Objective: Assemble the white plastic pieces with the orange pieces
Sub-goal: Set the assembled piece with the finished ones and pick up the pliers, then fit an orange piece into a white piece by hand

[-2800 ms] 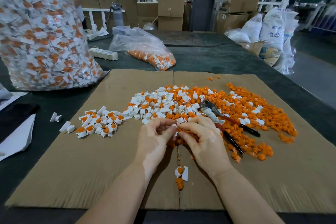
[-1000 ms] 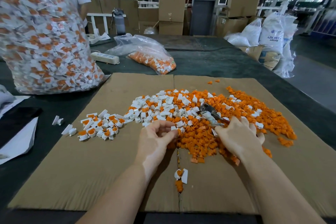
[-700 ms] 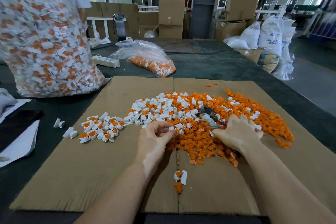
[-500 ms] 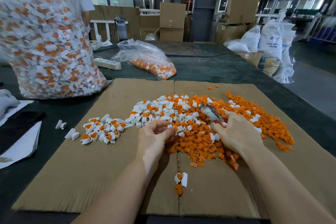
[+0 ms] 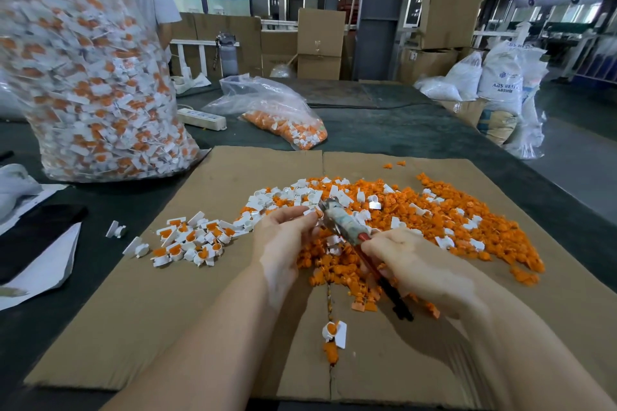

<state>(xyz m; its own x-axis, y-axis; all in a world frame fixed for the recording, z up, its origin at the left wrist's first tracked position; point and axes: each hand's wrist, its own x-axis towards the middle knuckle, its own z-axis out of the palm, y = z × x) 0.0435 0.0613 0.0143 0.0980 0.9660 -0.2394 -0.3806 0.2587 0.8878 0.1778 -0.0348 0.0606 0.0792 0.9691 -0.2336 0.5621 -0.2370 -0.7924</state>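
White piece: pinched in the fingertips of the left hand [image 5: 283,243], raised just above the near edge of the mixed pile; too small to tell whether an orange insert sits in it.
Left hand: fingers closed on that piece, thumb and forefinger meeting at the pliers' nose.
Right hand [image 5: 420,272]: clenched round the handles of the pliers [image 5: 347,230], palm down.
Pliers: angled up and to the left, metal nose touching or just beside the held piece; cannot tell which. Head wrapped in worn tape, handles red and black, handle ends sticking out below the hand.
Mixed pile [image 5: 417,220]: loose orange pieces with white ones scattered through, spread across the cardboard sheet [image 5: 167,327] ahead of both hands.
Assembled heap [image 5: 190,242]: white pieces with orange inserts, left of the left hand, apart from the main pile.
Stray pair [image 5: 334,334]: one white-and-orange piece with an orange bit just below it, on the cardboard seam near the forearms.
Two white pieces [image 5: 128,238]: off the cardboard's left edge, on the dark table [image 5: 400,133].
Large clear bag [image 5: 90,77]: far left, full of white-and-orange parts.
Small bag [image 5: 283,120]: beyond the cardboard, partly filled.
Power strip [image 5: 202,118]: between the two bags.
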